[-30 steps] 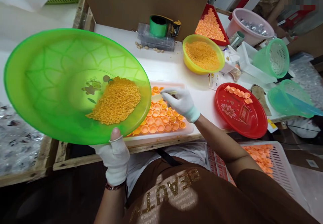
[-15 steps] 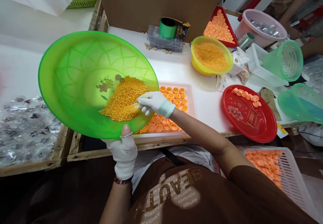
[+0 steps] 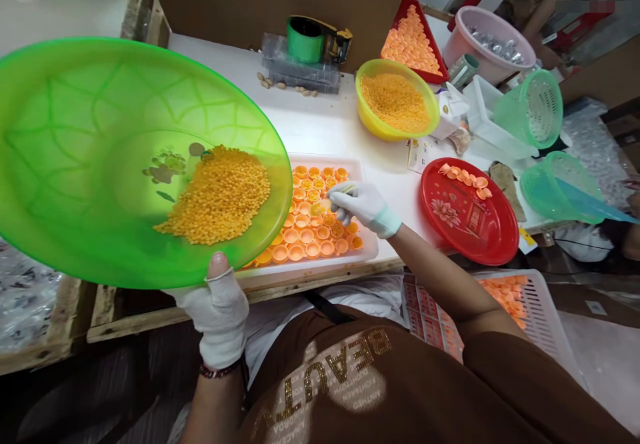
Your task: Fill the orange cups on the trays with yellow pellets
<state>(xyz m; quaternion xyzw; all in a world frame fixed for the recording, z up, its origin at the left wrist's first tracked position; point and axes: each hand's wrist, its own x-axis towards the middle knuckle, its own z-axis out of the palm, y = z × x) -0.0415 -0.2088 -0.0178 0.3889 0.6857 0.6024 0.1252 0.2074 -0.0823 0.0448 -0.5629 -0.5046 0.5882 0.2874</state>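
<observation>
My gloved left hand (image 3: 215, 311) grips the near rim of a big green bowl (image 3: 90, 91), thumb on top and the other fingers hidden below. The bowl is tilted, and a heap of small yellow beads (image 3: 220, 197) lies toward its right side. In my gloved right hand (image 3: 361, 205) is a small pale spoon (image 3: 321, 208), pinched by its handle over a white tray (image 3: 371, 247). Rows of small orange cups (image 3: 297, 252) fill that tray. Some cups hold yellow beads; others look empty. The bowl covers the tray's left part.
Behind stand a yellow bowl (image 3: 367, 119) of beads, a red triangular tray (image 3: 440, 79) and a tape dispenser (image 3: 305, 41). A red plate (image 3: 470, 231) with orange pieces lies at right. Below it is a white basket (image 3: 550, 317). Plastic-wrapped items (image 3: 25, 304) sit at left.
My right hand has moved with the spoon from the bead heap in the green bowl to above the orange cups. The bowl, in my left hand, has shifted left, uncovering more of the tray.
</observation>
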